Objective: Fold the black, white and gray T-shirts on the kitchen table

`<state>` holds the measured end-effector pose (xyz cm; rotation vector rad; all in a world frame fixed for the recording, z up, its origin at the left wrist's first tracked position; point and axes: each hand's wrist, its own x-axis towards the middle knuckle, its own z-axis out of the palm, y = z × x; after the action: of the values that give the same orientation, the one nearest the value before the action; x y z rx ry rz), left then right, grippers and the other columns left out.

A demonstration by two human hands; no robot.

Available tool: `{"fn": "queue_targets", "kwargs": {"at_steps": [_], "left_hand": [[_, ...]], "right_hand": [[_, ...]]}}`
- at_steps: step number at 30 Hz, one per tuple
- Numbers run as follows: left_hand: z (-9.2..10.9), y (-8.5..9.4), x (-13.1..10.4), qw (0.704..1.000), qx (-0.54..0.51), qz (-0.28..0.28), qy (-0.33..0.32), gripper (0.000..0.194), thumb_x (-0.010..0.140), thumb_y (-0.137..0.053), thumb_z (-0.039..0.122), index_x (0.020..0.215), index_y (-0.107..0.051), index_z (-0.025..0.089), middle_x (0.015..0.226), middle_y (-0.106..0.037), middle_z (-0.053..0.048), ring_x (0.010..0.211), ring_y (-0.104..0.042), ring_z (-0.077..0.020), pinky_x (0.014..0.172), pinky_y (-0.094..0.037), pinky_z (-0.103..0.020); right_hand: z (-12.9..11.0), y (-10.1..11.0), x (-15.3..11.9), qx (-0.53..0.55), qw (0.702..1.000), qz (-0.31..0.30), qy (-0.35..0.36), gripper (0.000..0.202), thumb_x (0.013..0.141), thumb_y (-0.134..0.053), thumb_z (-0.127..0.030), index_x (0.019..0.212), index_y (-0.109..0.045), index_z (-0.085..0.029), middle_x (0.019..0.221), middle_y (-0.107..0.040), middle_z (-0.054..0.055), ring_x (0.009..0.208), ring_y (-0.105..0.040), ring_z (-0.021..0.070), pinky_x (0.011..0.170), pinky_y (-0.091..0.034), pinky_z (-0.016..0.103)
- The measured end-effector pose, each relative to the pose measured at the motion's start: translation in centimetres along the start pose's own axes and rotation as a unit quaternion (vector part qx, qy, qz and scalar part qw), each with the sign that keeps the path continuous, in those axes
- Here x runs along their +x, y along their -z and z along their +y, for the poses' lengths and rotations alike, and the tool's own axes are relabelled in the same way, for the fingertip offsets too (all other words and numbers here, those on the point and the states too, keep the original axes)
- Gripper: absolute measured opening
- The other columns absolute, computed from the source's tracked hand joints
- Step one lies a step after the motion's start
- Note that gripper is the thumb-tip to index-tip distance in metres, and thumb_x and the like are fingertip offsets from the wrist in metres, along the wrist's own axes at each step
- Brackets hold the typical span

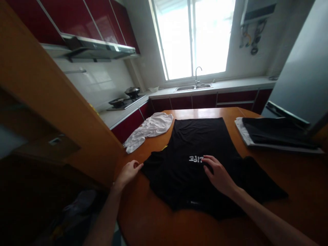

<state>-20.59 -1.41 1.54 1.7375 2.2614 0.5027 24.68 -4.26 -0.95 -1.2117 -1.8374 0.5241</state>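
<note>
A black T-shirt (202, 136) with white lettering lies spread on the wooden table (146, 218), its neckline toward me and its hem at the far side. At the left sleeve's edge, my left hand (129, 172) pinches the cloth between thumb and fingers. My right hand (217, 172) is over the shirt's middle, beside the lettering and partly covering it. Its fingers are apart and hold nothing; whether they touch the cloth I cannot tell. The right sleeve lies out flat to the right.
A crumpled white garment (153, 128) lies at the table's left edge. Folded black and white clothes (276, 133) are stacked at the right. Beyond are a sink (193, 87), a stove with pans (132, 91) and a refrigerator (302, 68). A wooden partition (64, 102) stands close on the left.
</note>
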Motion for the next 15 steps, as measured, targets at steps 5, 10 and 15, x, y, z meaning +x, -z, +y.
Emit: {"fn": "queue_targets", "kwargs": {"at_steps": [5, 10, 15], "left_hand": [[0.7, -0.7, -1.3, 0.999, -0.020, 0.024, 0.042, 0.028, 0.079, -0.071, 0.046, 0.084, -0.064, 0.019, 0.082, -0.070, -0.005, 0.079, -0.067, -0.0225, 0.067, -0.046, -0.028], [2.2, -1.2, -1.6, 0.997, -0.055, 0.042, 0.013, 0.011, 0.074, -0.068, 0.023, 0.070, -0.058, 0.020, 0.074, -0.066, -0.003, 0.076, -0.064, -0.0195, 0.070, -0.046, -0.028], [3.9, -0.4, -0.8, 0.992, -0.111, 0.050, -0.016, 0.006, 0.073, -0.056, 0.019, 0.074, -0.051, 0.021, 0.073, -0.060, 0.002, 0.072, -0.061, -0.0165, 0.068, -0.049, -0.026]], "right_hand": [[0.3, 0.0, -0.1, -0.001, 1.000, -0.010, 0.004, 0.027, 0.095, -0.051, -0.028, 0.116, -0.067, -0.022, 0.131, -0.062, 0.010, 0.121, -0.061, 0.0256, 0.109, -0.048, 0.046], [0.3, 0.0, 0.0, 0.005, 1.000, -0.010, 0.004, 0.026, 0.096, -0.051, -0.031, 0.114, -0.069, -0.022, 0.130, -0.062, 0.011, 0.120, -0.061, 0.0263, 0.109, -0.047, 0.047], [-0.1, 0.3, 0.0, 0.013, 1.000, -0.012, 0.005, 0.027, 0.095, -0.052, -0.030, 0.114, -0.069, -0.022, 0.131, -0.063, 0.011, 0.120, -0.062, 0.0268, 0.109, -0.047, 0.047]]}}
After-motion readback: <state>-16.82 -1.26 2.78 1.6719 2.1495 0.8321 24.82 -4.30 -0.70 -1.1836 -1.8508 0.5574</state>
